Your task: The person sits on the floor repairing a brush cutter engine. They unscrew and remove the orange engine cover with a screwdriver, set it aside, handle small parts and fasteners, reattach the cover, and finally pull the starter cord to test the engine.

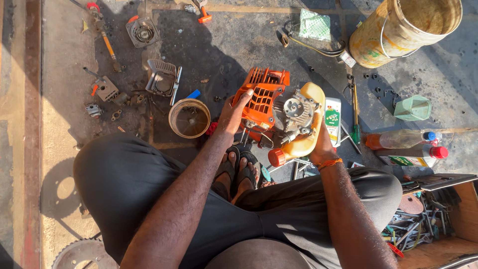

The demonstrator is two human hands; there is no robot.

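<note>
Head view, looking down past my knees to the floor.

Item: engine (279,112), small, orange cover on one side, yellow tank on the other, red cap at its near end. It sits between my two hands, just beyond my sandalled feet, propped up off the ground. Its long axis runs from the red cap near me up and away toward the orange fins.

Left hand (233,115): fingers (244,97) spread and pressed flat on the orange cover; the engine lies directly to the right of them. Grasping it from that side.

Right hand (323,144): wrapped behind the yellow tank, fingers mostly hidden by it, so how tightly they curl I cannot tell; the palm bears on the tank. The engine lies to the left of it.

Nearness: both hands in contact, neither nearer.

Around the fingers:
- tin (189,118), round and open, just left of my left hand
- white and green bottle (332,119), just past my right hand
- screwdriver (355,112), beyond that bottle
- plastic bottles (406,144), further right, lying down
- bucket (406,30), far ahead and right
- tool box (428,219), beside my right knee
- loose engine parts (162,79), ahead and left
</note>
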